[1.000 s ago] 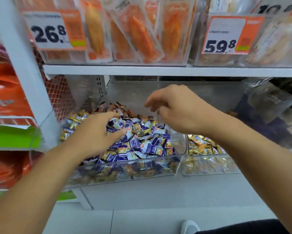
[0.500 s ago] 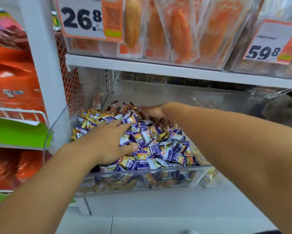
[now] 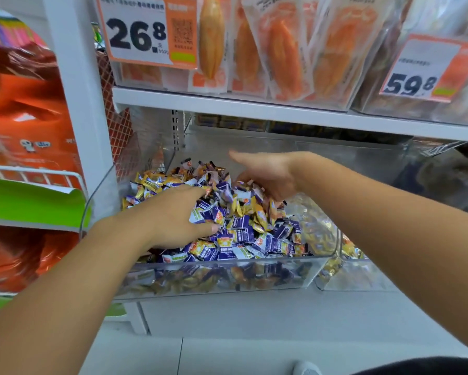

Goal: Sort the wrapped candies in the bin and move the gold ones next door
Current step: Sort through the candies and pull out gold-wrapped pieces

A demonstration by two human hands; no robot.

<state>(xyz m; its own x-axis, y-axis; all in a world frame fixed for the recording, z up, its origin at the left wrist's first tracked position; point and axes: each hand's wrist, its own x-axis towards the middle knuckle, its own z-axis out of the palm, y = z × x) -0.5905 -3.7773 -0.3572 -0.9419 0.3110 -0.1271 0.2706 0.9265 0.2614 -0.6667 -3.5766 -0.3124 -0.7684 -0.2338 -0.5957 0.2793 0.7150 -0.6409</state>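
A clear plastic bin (image 3: 227,266) on the lower shelf is heaped with purple wrapped candies (image 3: 241,223) mixed with gold ones (image 3: 157,182). My left hand (image 3: 178,215) lies flat on the left of the heap, fingers straight. My right hand (image 3: 268,174) is over the back right of the heap, thumb stuck out to the left, fingers curled down into the candies. Their tips are buried, so a hold on any candy is hidden. The neighbouring clear bin (image 3: 357,282) to the right holds gold candies (image 3: 349,247).
A white shelf board (image 3: 254,106) runs close above the bins, carrying packs of orange snacks and price tags. A white upright post (image 3: 76,104) stands left of the bin, with orange bags and a green tray beyond it.
My right hand moved from above the divider between the bins to the back of the left bin and sank its fingers into the pile. My left hand stayed on the heap.
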